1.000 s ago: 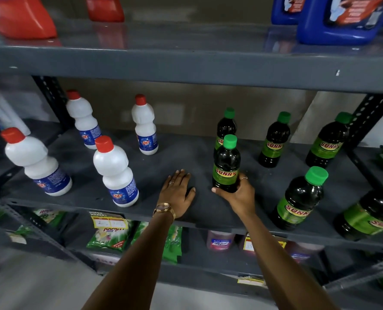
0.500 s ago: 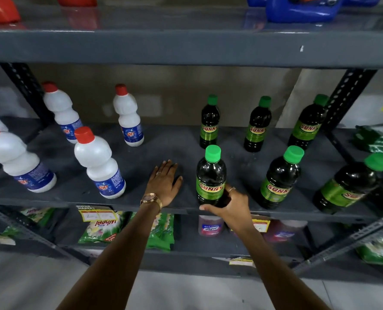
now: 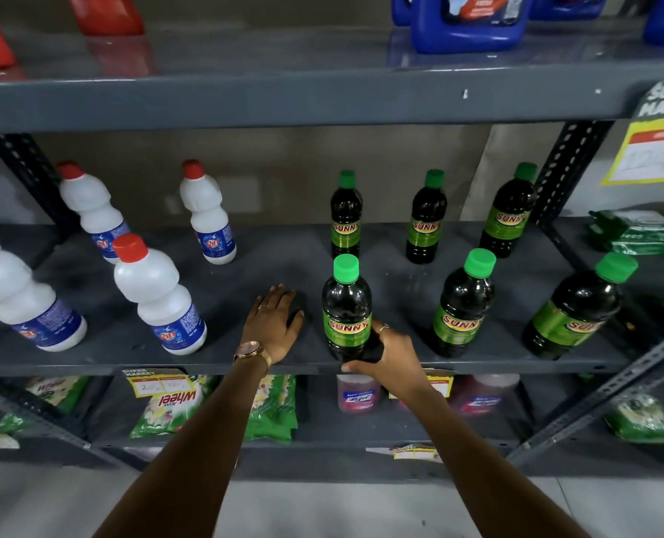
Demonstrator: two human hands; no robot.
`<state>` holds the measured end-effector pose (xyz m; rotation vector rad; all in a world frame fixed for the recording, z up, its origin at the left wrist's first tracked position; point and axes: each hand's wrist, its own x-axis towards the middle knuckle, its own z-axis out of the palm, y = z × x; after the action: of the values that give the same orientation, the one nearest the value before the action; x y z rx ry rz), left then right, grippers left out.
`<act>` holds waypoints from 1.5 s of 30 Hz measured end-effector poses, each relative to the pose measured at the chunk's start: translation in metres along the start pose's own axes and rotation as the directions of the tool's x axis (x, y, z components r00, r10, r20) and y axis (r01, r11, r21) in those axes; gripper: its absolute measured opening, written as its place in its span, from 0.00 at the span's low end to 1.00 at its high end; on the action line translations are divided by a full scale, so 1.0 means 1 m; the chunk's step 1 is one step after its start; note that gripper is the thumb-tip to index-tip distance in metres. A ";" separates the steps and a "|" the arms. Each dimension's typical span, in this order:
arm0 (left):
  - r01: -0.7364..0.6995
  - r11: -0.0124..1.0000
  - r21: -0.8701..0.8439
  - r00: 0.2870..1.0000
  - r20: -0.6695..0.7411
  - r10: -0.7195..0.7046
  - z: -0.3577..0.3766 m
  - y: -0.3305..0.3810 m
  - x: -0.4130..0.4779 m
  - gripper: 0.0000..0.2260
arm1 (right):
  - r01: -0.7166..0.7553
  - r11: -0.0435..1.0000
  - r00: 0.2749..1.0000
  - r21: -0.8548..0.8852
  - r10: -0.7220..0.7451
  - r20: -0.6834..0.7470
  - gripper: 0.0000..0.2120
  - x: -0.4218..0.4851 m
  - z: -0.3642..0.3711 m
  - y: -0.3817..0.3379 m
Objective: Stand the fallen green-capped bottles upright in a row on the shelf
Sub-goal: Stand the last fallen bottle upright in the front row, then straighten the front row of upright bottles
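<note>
Several dark green-capped SUNNY bottles stand upright on the grey middle shelf, in a back row and a front row. The front-left bottle stands near the shelf's front edge. My right hand curls around its base from the right, fingers touching the lower body. My left hand lies flat and open on the shelf just left of that bottle, not touching it. Two more front bottles stand to the right. Three back bottles stand behind.
White red-capped bottles stand on the left half of the same shelf. Blue jugs and red containers sit on the shelf above. Green detergent packets and jars fill the shelf below. A slanted metal upright borders the right.
The camera moved closer and shifted. My right hand slid a little lower on the front-left bottle's base. My left hand stayed flat on the shelf.
</note>
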<state>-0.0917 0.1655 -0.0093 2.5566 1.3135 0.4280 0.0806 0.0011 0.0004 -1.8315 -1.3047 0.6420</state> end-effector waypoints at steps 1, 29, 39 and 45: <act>0.002 1.000 -0.007 1.000 0.002 -0.002 -0.002 0.001 0.000 0.23 | 0.007 1.000 1.000 -0.007 -0.007 -0.001 0.34 0.000 -0.001 -0.002; 0.083 0.846 -0.526 0.986 -0.077 -0.145 0.077 0.225 -0.053 0.30 | -0.121 0.983 0.853 0.138 0.174 -0.492 0.36 -0.070 -0.177 0.146; 0.080 0.802 -0.592 0.993 -0.023 -0.116 0.071 0.221 -0.051 0.33 | -0.117 0.988 0.877 0.105 0.153 -0.455 0.45 -0.071 -0.181 0.152; 0.093 0.822 -0.562 0.992 -0.020 -0.126 0.068 0.225 -0.054 0.33 | -0.102 0.988 0.878 0.115 0.144 -0.456 0.47 -0.073 -0.184 0.153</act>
<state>0.0713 -0.0118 -0.0048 1.9793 1.1286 0.7436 0.2791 -0.1487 -0.0243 -1.8576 -0.8334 0.2885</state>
